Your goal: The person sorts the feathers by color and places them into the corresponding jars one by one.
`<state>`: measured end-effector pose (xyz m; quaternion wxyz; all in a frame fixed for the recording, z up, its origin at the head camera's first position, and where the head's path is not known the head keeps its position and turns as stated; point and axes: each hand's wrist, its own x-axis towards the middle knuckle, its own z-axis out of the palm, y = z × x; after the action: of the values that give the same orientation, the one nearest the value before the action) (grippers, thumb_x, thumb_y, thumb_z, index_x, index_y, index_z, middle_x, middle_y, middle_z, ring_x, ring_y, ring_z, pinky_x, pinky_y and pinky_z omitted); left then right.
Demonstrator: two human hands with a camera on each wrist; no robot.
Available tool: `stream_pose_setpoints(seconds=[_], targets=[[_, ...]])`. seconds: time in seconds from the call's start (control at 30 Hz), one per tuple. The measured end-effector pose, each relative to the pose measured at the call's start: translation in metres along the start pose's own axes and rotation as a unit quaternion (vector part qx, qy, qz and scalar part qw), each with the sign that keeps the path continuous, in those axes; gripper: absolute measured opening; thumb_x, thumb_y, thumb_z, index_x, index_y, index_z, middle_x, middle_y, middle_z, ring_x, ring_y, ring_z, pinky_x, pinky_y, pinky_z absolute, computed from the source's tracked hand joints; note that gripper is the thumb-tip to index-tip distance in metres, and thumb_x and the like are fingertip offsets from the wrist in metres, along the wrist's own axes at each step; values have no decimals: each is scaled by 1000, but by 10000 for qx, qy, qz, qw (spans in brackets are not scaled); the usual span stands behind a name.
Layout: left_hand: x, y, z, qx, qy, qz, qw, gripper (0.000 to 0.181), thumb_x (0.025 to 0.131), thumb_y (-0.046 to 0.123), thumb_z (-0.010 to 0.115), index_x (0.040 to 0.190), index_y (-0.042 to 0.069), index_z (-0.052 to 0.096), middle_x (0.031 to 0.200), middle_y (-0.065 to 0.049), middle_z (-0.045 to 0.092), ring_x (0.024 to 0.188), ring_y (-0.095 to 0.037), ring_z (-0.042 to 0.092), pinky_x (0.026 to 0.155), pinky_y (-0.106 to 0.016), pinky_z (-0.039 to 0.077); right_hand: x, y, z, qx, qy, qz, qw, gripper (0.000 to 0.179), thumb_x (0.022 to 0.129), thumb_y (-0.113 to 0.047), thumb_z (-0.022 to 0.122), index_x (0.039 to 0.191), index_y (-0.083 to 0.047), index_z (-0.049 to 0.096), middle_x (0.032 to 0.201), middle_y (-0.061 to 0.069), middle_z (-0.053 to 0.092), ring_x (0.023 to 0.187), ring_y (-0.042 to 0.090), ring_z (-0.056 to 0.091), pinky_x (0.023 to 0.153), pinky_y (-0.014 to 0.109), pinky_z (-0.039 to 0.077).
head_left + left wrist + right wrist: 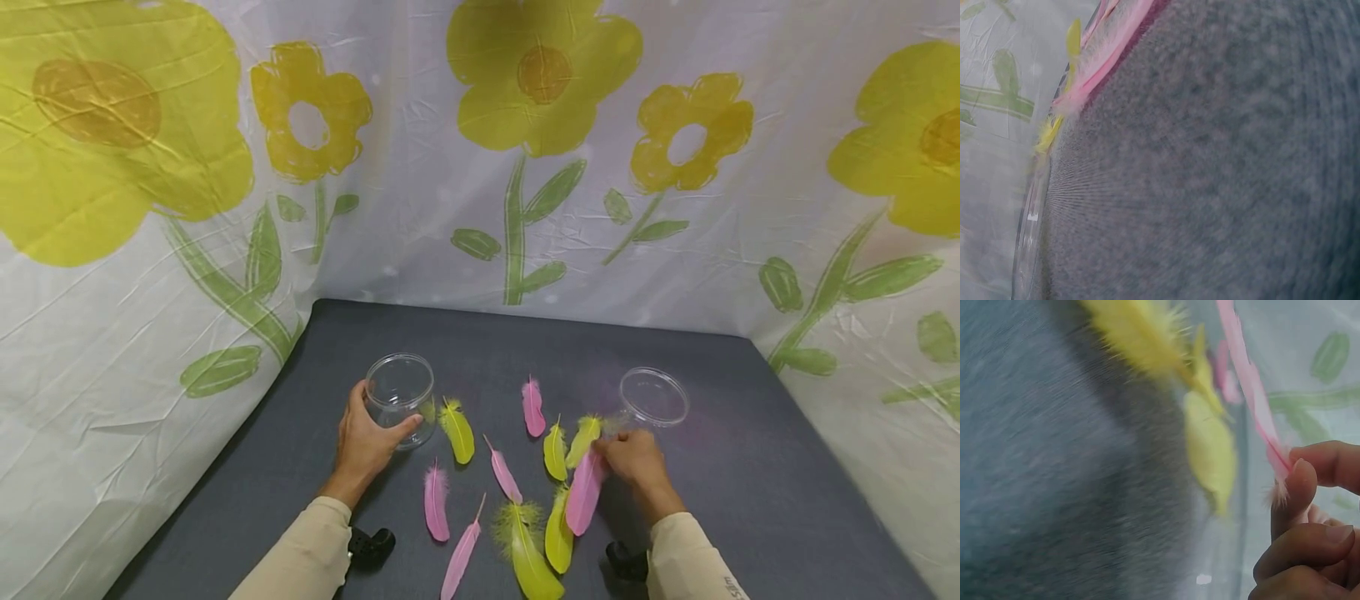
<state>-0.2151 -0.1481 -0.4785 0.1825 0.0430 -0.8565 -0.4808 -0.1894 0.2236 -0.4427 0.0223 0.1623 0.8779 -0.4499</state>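
In the head view my left hand (pixel 369 443) grips a clear round jar (pixel 400 392) by its side, thumb across the front. My right hand (pixel 637 465) pinches a pink feather (pixel 584 493) at its fluffy end between thumb and forefinger. The right wrist view shows that pinch close up, the pink feather (pixel 1254 394) pointing up and away from the fingers. Yellow feathers (pixel 558 530) lie just left of the held one, partly overlapped by it. A clear round lid (pixel 654 397) lies beyond the right hand.
Several more pink feathers (pixel 437 502) and yellow feathers (pixel 457 431) are scattered over the dark grey tabletop (pixel 480 342) between the hands. A white cloth (pixel 420 208) printed with yellow flowers hangs behind and at both sides of the table.
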Motion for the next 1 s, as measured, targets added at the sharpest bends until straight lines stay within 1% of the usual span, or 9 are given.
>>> stream_pose_setpoints(seconds=[0.17, 0.27, 0.37, 0.5, 0.63, 0.67, 0.73, 0.87, 1.0], targets=[[0, 2, -1, -43, -27, -37, 10000, 102, 68, 39, 87, 144, 4, 28, 140, -22, 40, 127, -42, 39, 98, -60, 33, -2, -14, -4, 105, 148, -229, 9996, 22, 84, -16, 66, 70, 0, 68, 66, 6, 62, 69, 25, 52, 59, 34, 42], [0, 2, -2, -47, -49, -45, 10000, 103, 68, 39, 87, 145, 4, 28, 140, -22, 40, 127, -41, 39, 98, -60, 33, -4, -23, -7, 120, 216, -258, 9994, 24, 84, -18, 66, 66, -3, 67, 67, 5, 62, 68, 24, 49, 54, 33, 38], [0, 1, -1, -23, -75, -80, 9999, 103, 68, 40, 87, 145, 5, 28, 140, -22, 39, 127, -41, 39, 98, -59, 34, -4, -32, -10, 174, 249, -231, 9993, 25, 84, -20, 66, 66, -4, 67, 70, 5, 62, 67, 23, 45, 53, 33, 33], [0, 1, -1, -36, -73, -66, 9999, 103, 68, 39, 87, 145, 5, 28, 139, -22, 40, 127, -41, 39, 98, -60, 34, -4, -43, -13, 437, 261, -269, 9983, 25, 86, -21, 66, 69, -3, 69, 72, 5, 63, 65, 20, 42, 54, 32, 31], [0, 1, -1, -63, -48, -4, 10000, 102, 68, 38, 88, 144, 4, 29, 138, -22, 41, 126, -41, 40, 97, -59, 34, -3, -53, -13, 771, 257, -256, 9964, 27, 89, -25, 66, 73, -3, 71, 78, 6, 65, 53, 15, 34, 47, 30, 29], [0, 1, -1, -74, -40, 2, 10000, 102, 68, 38, 88, 144, 4, 29, 138, -22, 41, 126, -41, 40, 97, -59, 34, -2, -56, -13, 883, 256, -229, 9955, 27, 89, -25, 66, 74, -3, 71, 78, 6, 65, 50, 15, 30, 44, 29, 27], [0, 1, -1, -88, -29, 18, 10000, 101, 68, 37, 88, 144, 4, 30, 138, -22, 41, 125, -40, 41, 97, -59, 35, -2, -61, -12, 1072, 258, -194, 9937, 27, 90, -26, 66, 78, -2, 71, 80, 7, 65, 46, 13, 28, 42, 27, 26], [-1, 1, -1, -82, 16, 30, 10000, 101, 67, 37, 88, 143, 4, 31, 137, -22, 42, 126, -40, 41, 97, -58, 35, -2, -70, -7, 1375, 275, -182, 9900, 26, 90, -25, 66, 83, -1, 72, 83, 9, 65, 43, 11, 26, 42, 27, 27], [0, 1, -1, -45, 46, 31, 10000, 100, 67, 36, 88, 143, 4, 31, 137, -21, 43, 125, -40, 42, 98, -57, 35, -1, -80, -3, 1479, 282, -173, 9885, 27, 91, -27, 66, 88, -1, 73, 86, 10, 67, 46, 13, 29, 45, 28, 28]])
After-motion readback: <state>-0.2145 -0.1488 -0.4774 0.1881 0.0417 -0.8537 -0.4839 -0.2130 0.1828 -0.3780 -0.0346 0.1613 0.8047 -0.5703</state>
